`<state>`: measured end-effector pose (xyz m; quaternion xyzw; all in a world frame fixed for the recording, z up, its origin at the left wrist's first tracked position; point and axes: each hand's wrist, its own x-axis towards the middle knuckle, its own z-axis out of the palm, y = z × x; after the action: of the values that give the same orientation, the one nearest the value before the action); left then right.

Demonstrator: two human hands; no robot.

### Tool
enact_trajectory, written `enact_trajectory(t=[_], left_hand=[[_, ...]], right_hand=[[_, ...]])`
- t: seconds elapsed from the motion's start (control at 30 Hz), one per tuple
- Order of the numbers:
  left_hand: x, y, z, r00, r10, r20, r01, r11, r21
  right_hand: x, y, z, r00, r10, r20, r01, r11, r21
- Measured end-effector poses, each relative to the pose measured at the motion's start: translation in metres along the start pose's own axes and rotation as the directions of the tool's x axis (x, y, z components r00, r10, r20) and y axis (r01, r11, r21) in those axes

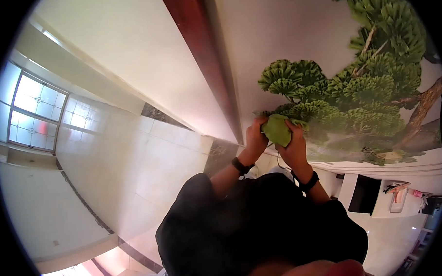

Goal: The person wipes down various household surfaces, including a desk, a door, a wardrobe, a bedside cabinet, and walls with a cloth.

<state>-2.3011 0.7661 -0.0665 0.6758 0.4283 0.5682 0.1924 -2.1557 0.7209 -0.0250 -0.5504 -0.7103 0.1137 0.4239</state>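
Note:
A crumpled green cloth (277, 130) is held up between my two hands, in front of the wall picture of a pine tree (360, 89). My left hand (255, 138) grips the cloth's left edge, its fingers closed on it. On the other side my right hand (294, 146) pinches the right edge, thumb toward the top. Whether the cloth touches the wall I cannot tell. Dark bands circle both wrists, and a thin dark cord (279, 161) hangs just below the hands.
A dark red wooden trim (193, 41) runs down the wall at the left of the picture. Lower right stands a white cabinet (351, 187) with a black panel and small items on it. Pale tiled floor (168, 164) and a window (37, 113) lie to the left.

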Motion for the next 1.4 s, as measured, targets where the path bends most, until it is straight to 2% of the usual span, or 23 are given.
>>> enact_trajectory(t=[0.1, 0.23, 0.33, 0.37, 0.5, 0.6, 0.7, 0.8, 0.93, 1.0, 1.07, 1.13, 1.2, 1.33, 1.37, 1.4], left_hand=[[0.006, 0.015, 0.005, 0.998, -0.048, -0.051, 0.047, 0.999, -0.024], [0.034, 0.061, 0.014, 0.993, 0.109, -0.046, -0.112, 0.991, -0.072], [0.045, 0.098, 0.038, 0.991, 0.135, -0.021, -0.136, 0.984, -0.119], [0.045, 0.108, 0.047, 0.992, 0.122, 0.025, -0.117, 0.982, -0.145], [0.042, 0.137, 0.083, 0.965, 0.251, 0.081, -0.236, 0.958, -0.162], [0.022, 0.131, 0.108, 0.965, 0.248, 0.089, -0.234, 0.962, -0.143], [0.009, 0.125, 0.112, 0.963, 0.213, 0.164, -0.202, 0.976, -0.082], [-0.005, 0.111, 0.109, 0.969, 0.089, 0.23, -0.085, 0.996, -0.027], [-0.016, 0.092, 0.09, 0.942, -0.125, 0.313, 0.095, 0.99, 0.109], [-0.016, 0.081, 0.075, 0.921, -0.198, 0.335, 0.15, 0.975, 0.165], [-0.018, 0.068, 0.06, 0.929, -0.21, 0.305, 0.178, 0.975, 0.132], [-0.013, 0.062, 0.037, 0.936, -0.205, 0.287, 0.185, 0.978, 0.094], [-0.003, 0.057, 0.008, 0.941, -0.183, 0.284, 0.176, 0.983, 0.049], [0.034, 0.056, -0.07, 0.971, -0.072, 0.229, 0.073, 0.997, 0.006], [0.042, 0.05, -0.087, 0.979, -0.033, 0.202, 0.037, 0.999, -0.016], [0.052, 0.043, -0.106, 0.985, 0.011, 0.174, -0.004, 0.999, -0.036]], right_hand=[[0.004, -0.006, -0.017, 0.992, 0.076, 0.103, -0.092, 0.984, 0.155], [0.0, 0.004, -0.046, 0.991, 0.127, -0.033, -0.117, 0.97, 0.215], [0.0, 0.007, -0.082, 0.983, 0.075, -0.168, -0.054, 0.991, 0.126], [-0.001, 0.009, -0.09, 0.964, 0.18, -0.194, -0.107, 0.935, 0.337], [-0.014, 0.045, -0.116, 0.908, 0.041, -0.416, 0.014, 0.992, 0.128], [-0.035, 0.073, -0.118, 0.902, 0.117, -0.415, -0.06, 0.987, 0.147], [-0.048, 0.084, -0.116, 0.912, 0.201, -0.359, -0.132, 0.969, 0.208], [-0.053, 0.081, -0.108, 0.93, 0.242, -0.277, -0.205, 0.966, 0.155], [-0.056, 0.08, -0.078, 0.931, 0.318, -0.18, -0.287, 0.941, 0.179], [-0.053, 0.069, -0.063, 0.937, 0.318, -0.145, -0.295, 0.942, 0.159], [-0.046, 0.054, -0.047, 0.943, 0.303, -0.136, -0.276, 0.943, 0.187], [-0.037, 0.037, -0.029, 0.937, 0.334, -0.1, -0.299, 0.918, 0.262], [-0.024, 0.021, -0.009, 0.955, 0.276, -0.106, -0.234, 0.926, 0.297], [0.015, -0.034, 0.031, 0.98, 0.158, -0.118, -0.105, 0.926, 0.362], [0.024, -0.043, 0.046, 0.979, 0.167, -0.118, -0.099, 0.891, 0.443], [0.034, -0.056, 0.06, 0.979, 0.141, -0.144, -0.07, 0.908, 0.412]])
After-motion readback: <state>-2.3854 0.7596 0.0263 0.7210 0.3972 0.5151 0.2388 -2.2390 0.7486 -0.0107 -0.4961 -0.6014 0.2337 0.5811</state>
